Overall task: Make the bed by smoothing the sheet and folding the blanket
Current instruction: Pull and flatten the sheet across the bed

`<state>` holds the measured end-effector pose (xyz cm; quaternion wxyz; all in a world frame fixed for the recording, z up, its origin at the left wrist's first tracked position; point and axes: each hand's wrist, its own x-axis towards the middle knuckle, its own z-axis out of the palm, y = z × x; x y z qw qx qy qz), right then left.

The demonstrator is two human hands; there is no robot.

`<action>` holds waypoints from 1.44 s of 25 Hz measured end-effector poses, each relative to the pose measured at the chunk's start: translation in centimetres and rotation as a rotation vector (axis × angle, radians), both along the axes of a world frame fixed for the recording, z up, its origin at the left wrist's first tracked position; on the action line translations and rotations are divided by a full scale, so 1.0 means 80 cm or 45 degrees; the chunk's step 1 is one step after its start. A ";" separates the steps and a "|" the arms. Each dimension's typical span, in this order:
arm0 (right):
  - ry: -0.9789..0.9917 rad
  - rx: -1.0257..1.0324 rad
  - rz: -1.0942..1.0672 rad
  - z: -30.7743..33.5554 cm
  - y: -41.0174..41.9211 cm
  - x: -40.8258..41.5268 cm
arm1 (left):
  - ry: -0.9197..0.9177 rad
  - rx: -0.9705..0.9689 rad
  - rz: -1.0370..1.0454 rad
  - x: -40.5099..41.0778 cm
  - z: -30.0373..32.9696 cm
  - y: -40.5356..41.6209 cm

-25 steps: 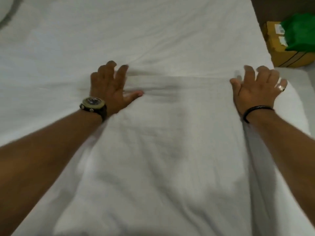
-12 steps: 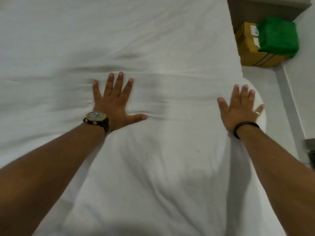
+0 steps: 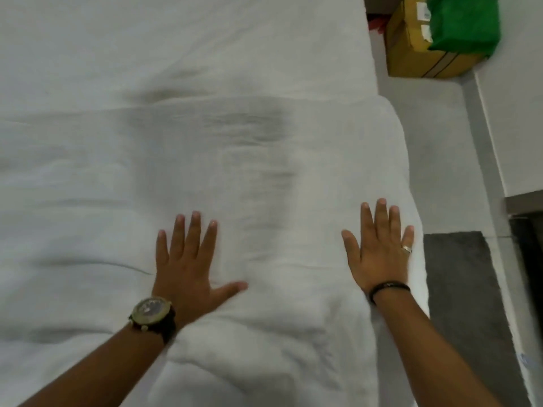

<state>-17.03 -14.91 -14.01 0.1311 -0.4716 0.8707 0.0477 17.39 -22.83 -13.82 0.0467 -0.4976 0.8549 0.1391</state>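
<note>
Both hands lie flat, palms down, on a white blanket (image 3: 264, 177) that covers the near part of the bed. The left hand (image 3: 188, 268) has its fingers straight and spread, thumb out to the side, gripping nothing; a watch (image 3: 151, 314) sits on that wrist. The right hand (image 3: 379, 254) is likewise flat with straight fingers — it rests just inside the blanket's right edge, which curves down over the side of the mattress. It wears a ring (image 3: 407, 248) and a dark wristband (image 3: 388, 287).

The blanket's far edge runs as a low ridge across the bed, well ahead of the fingertips; beyond it lies the white sheet (image 3: 176, 39), faintly creased. Right of the bed is a strip of pale floor (image 3: 440, 142) — a dark mat (image 3: 464, 289) lies near the right wrist, and a yellow box (image 3: 411, 45) under a green bag (image 3: 464, 22) stands in the far corner.
</note>
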 end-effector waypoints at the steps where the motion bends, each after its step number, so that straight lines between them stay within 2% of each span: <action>1: -0.045 -0.031 -0.025 0.005 -0.004 0.020 | -0.008 0.026 -0.063 -0.001 0.004 0.018; 2: -0.071 -0.073 -0.011 0.009 0.004 0.045 | -0.020 0.061 -0.171 -0.001 0.006 0.038; 4: -0.088 -0.100 0.241 0.010 0.057 0.093 | -0.025 0.080 -0.356 0.009 0.003 0.078; 6: -0.055 -0.035 0.457 0.003 0.134 0.106 | -0.119 0.085 -0.376 0.042 -0.002 0.100; 9: 0.010 0.080 0.314 0.000 0.192 0.076 | -0.155 0.093 -0.280 0.088 0.003 0.106; 11: 0.041 0.146 0.284 0.003 0.188 0.066 | -0.119 0.050 -0.269 0.093 0.006 0.108; 13: 0.011 0.162 0.162 0.009 0.176 0.081 | -0.079 0.001 -0.247 0.086 0.008 0.113; 15: -0.049 0.058 -0.012 0.018 0.173 0.132 | -0.074 -0.009 -0.250 0.084 0.010 0.111; 18: -0.139 -0.016 0.234 0.009 0.234 0.223 | 0.010 -0.030 -0.262 0.094 0.003 0.115; 20: -0.139 -0.005 0.278 0.005 0.270 0.217 | 0.120 -0.113 -0.375 0.116 0.001 0.144; 22: -0.086 0.022 0.179 0.005 0.280 0.205 | 0.171 -0.180 -0.495 0.159 0.001 0.184; 24: -0.140 0.051 0.064 0.014 0.275 0.215 | 0.142 -0.170 -0.402 0.208 0.006 0.212; 26: -0.200 -0.025 -0.130 0.015 0.267 0.242 | 0.075 -0.206 -0.284 0.232 0.008 0.206; 29: -0.234 -0.030 -0.336 0.014 0.253 0.257 | 0.008 -0.134 -0.374 0.225 0.000 0.164; 31: -0.210 0.066 -0.331 0.015 0.243 0.261 | 0.084 -0.191 -0.426 0.229 -0.002 0.158; 36: -0.130 0.225 -0.210 0.027 0.257 0.264 | 0.308 -0.271 -0.408 0.324 0.013 0.237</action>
